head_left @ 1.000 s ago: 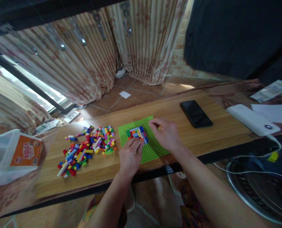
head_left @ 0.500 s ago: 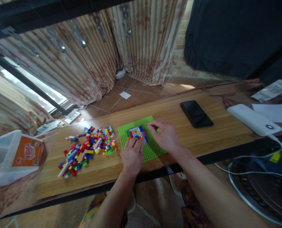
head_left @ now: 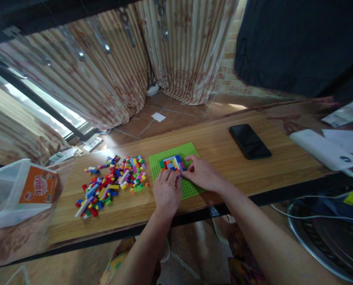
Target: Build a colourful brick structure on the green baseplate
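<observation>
A green studded baseplate lies on the wooden board, with a patch of small multicoloured toy bricks built on its middle. My left hand rests over the near side of the patch, fingers curled down and pressed together; what is under them is hidden. My right hand comes in from the right, its bent fingers and thumb at the patch's right edge. Both hands' fingertips nearly meet around a tiny purplish spot, too small to make out. To the left is a spread heap of loose bricks.
A black phone lies on the wooden board, right of the baseplate. Beyond the right end are a white device with a cable and some papers. A clear plastic tub with an orange label stands at the left.
My right hand has lowered toward the near right edge of the brick patch, closer to my left hand. The left hand stays at the patch. The view has shifted slightly.
</observation>
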{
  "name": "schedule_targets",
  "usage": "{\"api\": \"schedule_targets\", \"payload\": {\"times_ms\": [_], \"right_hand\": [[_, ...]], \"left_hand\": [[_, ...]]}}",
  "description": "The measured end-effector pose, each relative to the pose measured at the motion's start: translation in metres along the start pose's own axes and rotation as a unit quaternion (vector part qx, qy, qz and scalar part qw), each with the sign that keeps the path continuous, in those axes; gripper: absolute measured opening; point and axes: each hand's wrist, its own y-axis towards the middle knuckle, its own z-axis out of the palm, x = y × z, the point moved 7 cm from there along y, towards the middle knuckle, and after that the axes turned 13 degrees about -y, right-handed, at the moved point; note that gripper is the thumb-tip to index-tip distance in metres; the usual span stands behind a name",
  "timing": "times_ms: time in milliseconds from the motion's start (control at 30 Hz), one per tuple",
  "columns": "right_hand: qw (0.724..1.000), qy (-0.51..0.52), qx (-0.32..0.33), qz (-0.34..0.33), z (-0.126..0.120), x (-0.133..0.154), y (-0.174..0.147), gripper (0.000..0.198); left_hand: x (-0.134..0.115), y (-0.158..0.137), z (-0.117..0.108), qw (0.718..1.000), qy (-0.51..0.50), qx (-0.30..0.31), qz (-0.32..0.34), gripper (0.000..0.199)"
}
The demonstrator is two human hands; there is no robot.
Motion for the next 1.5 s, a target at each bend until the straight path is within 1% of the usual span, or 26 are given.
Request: {"api": "schedule_targets", "payload": {"times_ms": [133, 367, 500, 633, 700, 767, 833, 867, 933, 1000, 1067, 1167, 1300, 1400, 1500], "right_hand": [[1.0, -0.003, -0.003, 0.014, 0.004, -0.002, 0.002, 0.046], [1.0, -0.011, -0.02, 0.014, 0.005, -0.001, 0.003, 0.035], [0.999, -0.018, -0.012, 0.025, 0.006, 0.0, 0.003, 0.039], [1.0, -0.017, 0.001, 0.023, 0.007, 0.002, 0.002, 0.041], [1.0, -0.013, -0.001, 0.022, 0.007, 0.001, 0.002, 0.04], [1.0, -0.01, -0.003, 0.021, 0.006, 0.0, 0.002, 0.041], [1.0, 0.001, 0.008, 0.02, 0.006, -0.003, 0.003, 0.041], [1.0, 0.009, 0.019, 0.019, 0.007, -0.004, 0.003, 0.042], [0.999, 0.024, 0.04, 0.018, 0.009, -0.006, 0.004, 0.044], [0.998, 0.02, 0.05, 0.019, 0.011, -0.007, 0.005, 0.048], [0.999, -0.004, 0.051, 0.017, 0.011, -0.005, 0.005, 0.05], [0.998, -0.043, 0.042, 0.021, 0.011, -0.003, 0.005, 0.051], [0.997, -0.06, 0.042, 0.038, 0.01, -0.002, 0.004, 0.053], [0.997, -0.054, 0.035, 0.042, 0.01, -0.003, 0.003, 0.052], [0.998, -0.052, 0.028, 0.038, 0.011, -0.003, 0.002, 0.05]], "left_hand": [[0.0, 0.0, 0.0, 1.0, 0.003, 0.001, -0.006, 0.011], [0.0, 0.001, 0.001, 1.0, 0.007, 0.0, -0.01, 0.011], [0.001, 0.001, 0.002, 1.0, 0.006, -0.002, -0.011, 0.01], [0.002, 0.001, 0.003, 1.0, 0.001, 0.003, -0.023, 0.012], [0.002, 0.002, 0.002, 0.999, -0.017, 0.011, -0.03, 0.011], [0.003, 0.003, -0.001, 0.997, -0.063, 0.026, -0.033, 0.011], [0.006, 0.004, -0.007, 0.991, -0.122, 0.038, -0.038, 0.02], [0.01, 0.005, -0.011, 0.987, -0.15, 0.037, -0.044, 0.027], [0.02, 0.007, -0.022, 0.979, -0.193, 0.015, -0.066, 0.038], [0.034, 0.007, -0.034, 0.97, -0.222, -0.023, -0.098, 0.042], [0.048, 0.007, -0.041, 0.959, -0.242, -0.053, -0.135, 0.04], [0.061, 0.005, -0.042, 0.946, -0.265, -0.073, -0.173, 0.037], [0.069, 0.003, -0.045, 0.943, -0.268, -0.087, -0.175, 0.032], [0.085, 0.003, -0.062, 0.94, -0.267, -0.1, -0.189, 0.027], [0.111, 0.0, -0.09, 0.925, -0.286, -0.109, -0.224, 0.019]]}}
